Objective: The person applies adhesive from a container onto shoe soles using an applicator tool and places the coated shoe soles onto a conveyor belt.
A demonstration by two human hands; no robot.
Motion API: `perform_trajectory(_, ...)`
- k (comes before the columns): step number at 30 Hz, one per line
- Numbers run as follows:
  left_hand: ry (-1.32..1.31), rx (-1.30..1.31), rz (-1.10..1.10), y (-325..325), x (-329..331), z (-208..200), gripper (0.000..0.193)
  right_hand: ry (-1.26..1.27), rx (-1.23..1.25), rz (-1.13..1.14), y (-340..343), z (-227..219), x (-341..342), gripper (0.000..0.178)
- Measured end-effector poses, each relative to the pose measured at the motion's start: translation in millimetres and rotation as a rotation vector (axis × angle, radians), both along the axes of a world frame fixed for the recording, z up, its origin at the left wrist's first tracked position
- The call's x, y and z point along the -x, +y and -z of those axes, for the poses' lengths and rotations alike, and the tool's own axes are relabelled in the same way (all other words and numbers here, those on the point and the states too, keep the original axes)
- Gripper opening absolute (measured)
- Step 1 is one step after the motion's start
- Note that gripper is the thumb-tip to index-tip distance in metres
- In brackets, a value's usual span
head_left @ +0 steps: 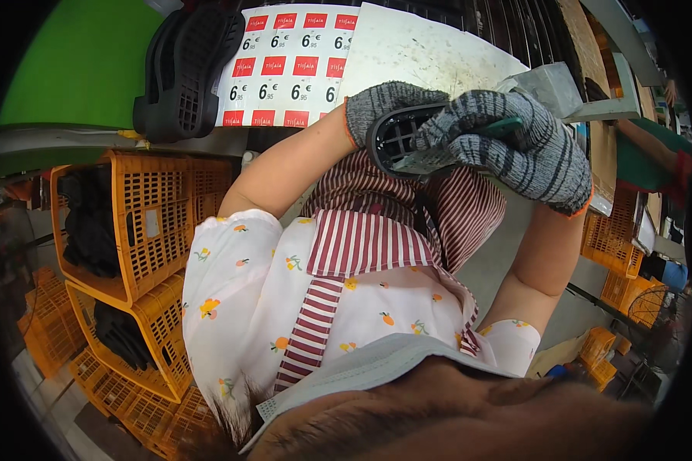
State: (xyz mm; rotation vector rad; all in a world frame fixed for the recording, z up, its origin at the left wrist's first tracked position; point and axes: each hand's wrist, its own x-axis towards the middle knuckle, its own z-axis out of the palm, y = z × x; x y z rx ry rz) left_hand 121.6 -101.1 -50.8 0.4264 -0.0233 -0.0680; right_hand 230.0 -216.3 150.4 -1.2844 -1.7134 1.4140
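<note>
Both my hands wear grey-and-black striped knit gloves with orange cuffs. My left hand (388, 107) is closed round the far side of a black shoe sole (382, 150), whose open grid side faces up. My right hand (526, 150) is closed on a green-handled tool (503, 127). Its greyish flat end lies against or just over the near edge of the sole; my fingers hide much of it, and I cannot tell its exact kind. At the far left of the bench, several black soles (186, 84) stand nested together, apart from my hands.
A printed red-and-white sheet (284, 73) and a stained white board (423, 50) cover the bench ahead. A green surface (77, 65) lies left. Orange crates (157, 223) with black pieces are stacked beside me. At right are a metal bracket (607, 107) and another person's arm (647, 146).
</note>
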Motion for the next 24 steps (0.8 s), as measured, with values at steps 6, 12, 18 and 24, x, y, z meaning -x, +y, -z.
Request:
perform_trajectory(6,-0.035,-0.033,-0.135,1,8,20,0.035,-0.152,-0.233,-0.129,-1,10,0,0.016)
perform_trajectory(12,-0.166,0.103,-0.061,-2,13,6,0.034,-0.165,-0.381,-0.062,-22,24,-23,0.019)
perform_trajectory(18,0.221,0.075,-0.199,-9,29,-32,0.023,-0.181,-0.335,-0.008,-28,30,-53,0.02)
perform_trajectory(24,0.503,-0.089,-0.36,-13,34,-45,0.031,-0.244,-0.223,0.546,-48,51,-94,0.019)
